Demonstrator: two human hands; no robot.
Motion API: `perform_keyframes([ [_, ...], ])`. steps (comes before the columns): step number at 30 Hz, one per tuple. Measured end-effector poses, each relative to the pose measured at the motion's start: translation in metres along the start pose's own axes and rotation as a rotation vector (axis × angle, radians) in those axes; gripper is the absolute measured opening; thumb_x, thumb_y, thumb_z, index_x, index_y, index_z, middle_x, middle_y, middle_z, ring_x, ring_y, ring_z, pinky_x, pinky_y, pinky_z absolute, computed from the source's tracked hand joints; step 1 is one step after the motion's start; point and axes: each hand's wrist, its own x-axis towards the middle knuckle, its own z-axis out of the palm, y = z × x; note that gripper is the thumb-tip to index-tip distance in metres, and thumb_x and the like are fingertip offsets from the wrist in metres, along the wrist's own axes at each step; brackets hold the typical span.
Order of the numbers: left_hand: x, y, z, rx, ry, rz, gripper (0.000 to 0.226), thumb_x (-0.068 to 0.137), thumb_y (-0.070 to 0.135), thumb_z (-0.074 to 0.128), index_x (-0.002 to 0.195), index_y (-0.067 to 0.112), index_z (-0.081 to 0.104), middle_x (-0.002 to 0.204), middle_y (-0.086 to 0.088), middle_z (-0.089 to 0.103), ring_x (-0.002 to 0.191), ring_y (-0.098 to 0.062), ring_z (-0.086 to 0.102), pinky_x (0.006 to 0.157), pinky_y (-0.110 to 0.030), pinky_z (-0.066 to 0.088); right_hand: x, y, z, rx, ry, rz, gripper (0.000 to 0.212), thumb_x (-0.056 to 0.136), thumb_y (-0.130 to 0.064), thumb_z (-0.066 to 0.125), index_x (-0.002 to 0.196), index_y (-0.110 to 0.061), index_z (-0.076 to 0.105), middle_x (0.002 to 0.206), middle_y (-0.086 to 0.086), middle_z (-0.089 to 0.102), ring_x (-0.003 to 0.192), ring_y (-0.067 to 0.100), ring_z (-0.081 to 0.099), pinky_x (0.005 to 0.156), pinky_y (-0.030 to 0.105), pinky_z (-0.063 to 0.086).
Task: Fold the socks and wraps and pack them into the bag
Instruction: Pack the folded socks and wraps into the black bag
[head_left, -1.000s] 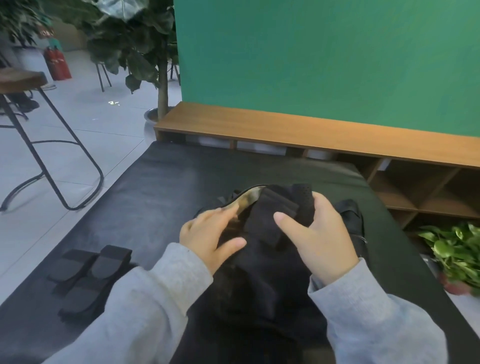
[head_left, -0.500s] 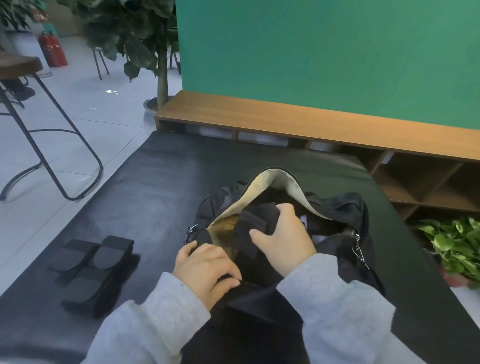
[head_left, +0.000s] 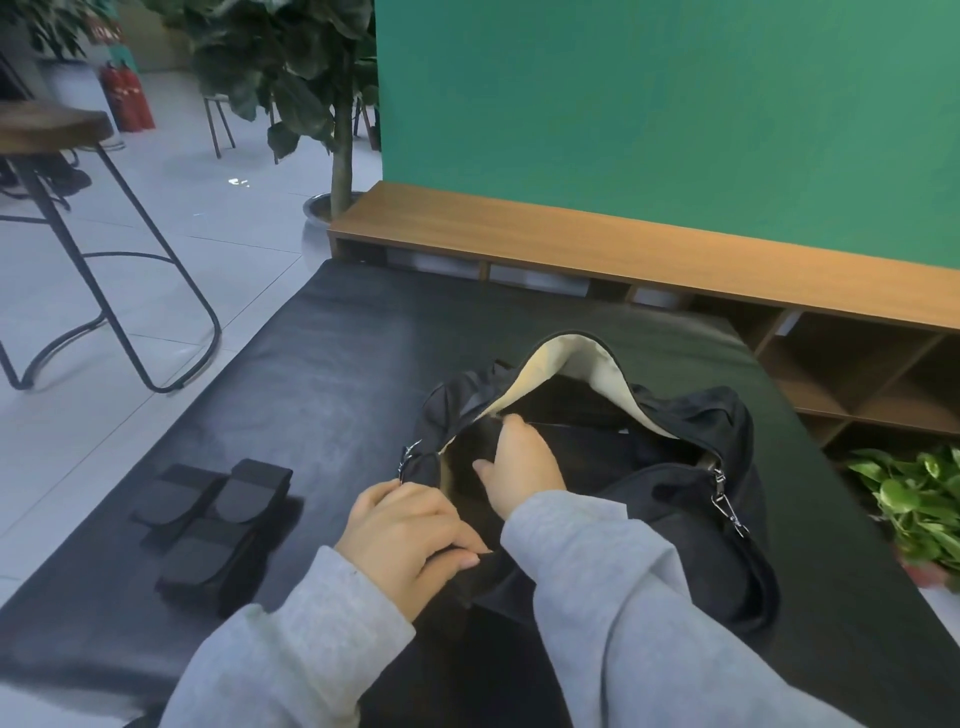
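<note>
The right hand (head_left: 519, 467) has pushed the folded wrap down into the bag (head_left: 685, 483); whether it still holds it cannot be seen. The left hand (head_left: 410, 535) grips the near rim. More wraps (head_left: 213, 525) wait left.

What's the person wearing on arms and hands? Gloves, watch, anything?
Both arms wear loose light-grey sweatshirt sleeves, left sleeve and right sleeve, plain with soft cuffs at the wrists. The left hand and right hand are bare: no gloves, rings or watch visible.
</note>
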Motion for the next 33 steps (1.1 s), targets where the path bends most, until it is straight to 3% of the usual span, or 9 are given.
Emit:
perform_keyframes([
  [3, -0.001, 0.001, 0.0, 0.023, -0.008, -0.003, 0.013, 0.066, 0.03, 0.067, 0.075, 0.04, 0.067, 0.074, 0.022, 0.059, 0.08, -0.003, 0.055, 0.074, -0.042, 0.051, 0.0, 0.003, 0.002, -0.096, 0.0, -0.024, 0.042, 0.09, -0.027, 0.061, 0.125, -0.009, 0.047, 0.124, 0.008, 0.055, 0.118, 0.025, 0.046, 0.1, 0.033, 0.041],
  [8, -0.007, -0.004, 0.004, 0.027, 0.027, -0.016, 0.019, 0.069, 0.025, 0.064, 0.085, 0.034, 0.072, 0.084, 0.018, 0.067, 0.092, -0.006, 0.064, 0.075, -0.044, 0.054, -0.011, 0.002, -0.011, 0.04, 0.113, -0.053, 0.063, 0.09, -0.02, 0.06, 0.143, -0.015, 0.026, 0.141, 0.005, 0.039, 0.129, 0.021, 0.04, 0.104, 0.029, 0.034],
  [13, -0.021, -0.013, 0.006, -0.07, 0.101, -0.108, 0.039, 0.075, 0.022, 0.062, 0.112, 0.033, 0.06, 0.112, 0.012, 0.065, 0.118, -0.008, 0.045, 0.09, -0.047, 0.044, -0.037, -0.007, -0.033, 0.23, 0.194, -0.147, 0.044, 0.089, -0.02, 0.061, 0.13, -0.02, 0.044, 0.127, -0.004, 0.05, 0.117, 0.012, 0.048, 0.097, 0.025, 0.04],
  [17, -0.043, -0.029, -0.003, -0.149, 0.182, -0.305, 0.044, 0.082, 0.038, 0.047, 0.126, 0.035, 0.044, 0.123, 0.015, 0.056, 0.119, -0.004, 0.044, 0.095, -0.056, 0.043, -0.06, -0.027, -0.04, 0.338, 0.158, -0.288, 0.029, 0.089, -0.02, 0.06, 0.117, -0.026, 0.053, 0.107, -0.016, 0.052, 0.095, 0.003, 0.052, 0.088, 0.017, 0.043],
  [20, -0.061, -0.043, -0.017, -0.131, 0.302, -0.404, 0.041, 0.082, 0.038, 0.043, 0.122, 0.033, 0.048, 0.122, 0.016, 0.055, 0.119, -0.007, 0.045, 0.096, -0.059, 0.041, -0.072, -0.044, -0.032, 0.428, 0.111, -0.379, 0.022, 0.088, -0.015, 0.06, 0.1, -0.031, 0.054, 0.099, -0.013, 0.059, 0.087, 0.003, 0.057, 0.082, 0.014, 0.046],
  [23, -0.078, -0.055, -0.034, -0.078, 0.464, -0.526, 0.039, 0.08, 0.032, 0.048, 0.115, 0.023, 0.061, 0.119, 0.002, 0.056, 0.118, -0.016, 0.047, 0.101, -0.05, 0.04, -0.081, -0.06, -0.017, 0.461, 0.019, -0.425, 0.023, 0.09, -0.014, 0.059, 0.098, -0.034, 0.052, 0.098, -0.017, 0.057, 0.091, -0.005, 0.053, 0.076, 0.005, 0.044],
  [26, -0.096, -0.065, -0.044, 0.048, 0.581, -0.742, 0.043, 0.077, 0.018, 0.06, 0.116, 0.002, 0.058, 0.12, -0.015, 0.057, 0.114, -0.028, 0.048, 0.099, -0.043, 0.036, -0.086, -0.074, 0.0, 0.425, -0.082, -0.449, 0.02, 0.091, -0.018, 0.057, 0.103, -0.033, 0.051, 0.103, -0.016, 0.056, 0.095, 0.0, 0.054, 0.084, 0.011, 0.045],
  [30, -0.114, -0.082, -0.044, 0.022, 0.5, -1.133, 0.059, 0.077, 0.014, 0.073, 0.127, -0.004, 0.048, 0.127, -0.024, 0.05, 0.121, -0.04, 0.043, 0.104, -0.047, 0.031, -0.087, -0.09, 0.027, 0.361, -0.182, -0.459, 0.024, 0.092, -0.023, 0.055, 0.116, -0.026, 0.053, 0.104, -0.017, 0.053, 0.097, 0.002, 0.053, 0.09, 0.016, 0.044],
  [33, -0.124, -0.092, -0.039, -0.074, 0.427, -1.258, 0.063, 0.08, 0.025, 0.07, 0.131, -0.002, 0.045, 0.13, -0.023, 0.049, 0.123, -0.04, 0.042, 0.105, -0.047, 0.033, -0.079, -0.098, 0.048, 0.349, -0.241, -0.409, 0.027, 0.09, -0.024, 0.057, 0.117, -0.022, 0.054, 0.106, -0.012, 0.055, 0.095, 0.004, 0.054, 0.089, 0.018, 0.042],
])
